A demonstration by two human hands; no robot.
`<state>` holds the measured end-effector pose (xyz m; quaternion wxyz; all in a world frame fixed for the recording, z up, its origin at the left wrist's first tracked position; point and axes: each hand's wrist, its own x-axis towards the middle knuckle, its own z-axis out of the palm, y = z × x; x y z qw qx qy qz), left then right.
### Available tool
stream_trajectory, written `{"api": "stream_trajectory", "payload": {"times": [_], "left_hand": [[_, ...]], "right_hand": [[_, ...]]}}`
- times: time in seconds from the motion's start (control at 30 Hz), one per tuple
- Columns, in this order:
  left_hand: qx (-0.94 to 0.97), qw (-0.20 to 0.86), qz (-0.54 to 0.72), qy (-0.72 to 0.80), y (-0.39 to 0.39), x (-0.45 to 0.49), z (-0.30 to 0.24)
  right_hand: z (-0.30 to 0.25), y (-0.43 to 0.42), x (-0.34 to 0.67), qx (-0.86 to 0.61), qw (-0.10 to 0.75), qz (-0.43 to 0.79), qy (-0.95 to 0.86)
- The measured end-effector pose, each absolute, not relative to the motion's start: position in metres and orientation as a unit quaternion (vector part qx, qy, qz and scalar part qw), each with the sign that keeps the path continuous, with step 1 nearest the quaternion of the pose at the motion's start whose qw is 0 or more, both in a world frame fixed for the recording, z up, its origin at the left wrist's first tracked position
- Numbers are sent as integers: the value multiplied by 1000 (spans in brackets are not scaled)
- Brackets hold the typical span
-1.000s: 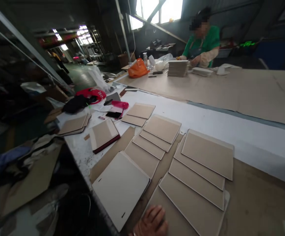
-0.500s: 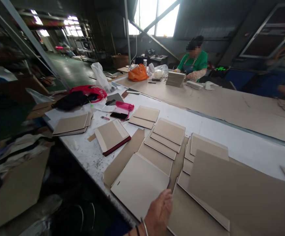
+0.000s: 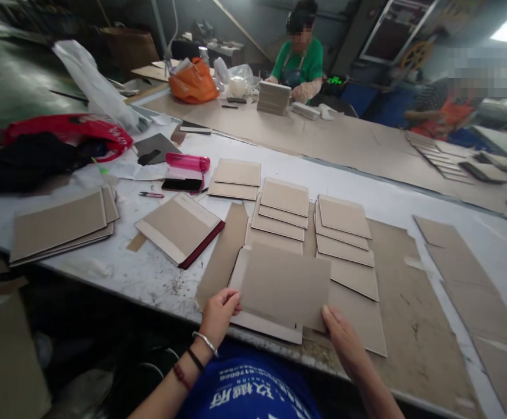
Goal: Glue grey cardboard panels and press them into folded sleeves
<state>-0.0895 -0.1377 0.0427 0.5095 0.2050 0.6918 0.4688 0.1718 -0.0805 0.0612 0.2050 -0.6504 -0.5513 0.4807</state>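
Observation:
My left hand (image 3: pixel 218 314) grips the lower left corner of a grey cardboard sheet (image 3: pixel 283 285), fingers curled over its edge. At the sheet's lower right corner, my right hand (image 3: pixel 343 340) touches it with fingers stretched along the edge. The sheet lies flat over a white-edged board (image 3: pixel 262 326) near the table's front edge. Beyond it, overlapping cardboard panels (image 3: pixel 309 224) lie in three rows on the white table (image 3: pixel 393 203).
A board with a dark red edge (image 3: pixel 181 230) and a stack of cardboard (image 3: pixel 61 224) lie to the left. A pink bottle (image 3: pixel 187 162), a phone (image 3: pixel 182 184) and bags sit further back. Two other people work at the far table (image 3: pixel 323 137).
The camera swung right and down. A large cardboard sheet came in from the right and now lies near the front edge, held at both corners; my right hand has come into view.

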Motion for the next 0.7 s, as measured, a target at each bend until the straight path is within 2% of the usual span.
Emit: {"api": "stream_trajectory", "payload": {"times": [0.33, 0.53, 0.7], "left_hand": [[311, 501, 357, 725, -149, -121, 23], [369, 483, 297, 736, -151, -129, 17], [414, 469, 256, 737, -150, -133, 13]], "right_hand": [[32, -98, 156, -638, 73, 329, -693], [45, -99, 146, -657, -79, 261, -703], [52, -100, 140, -662, -142, 226, -700]]}}
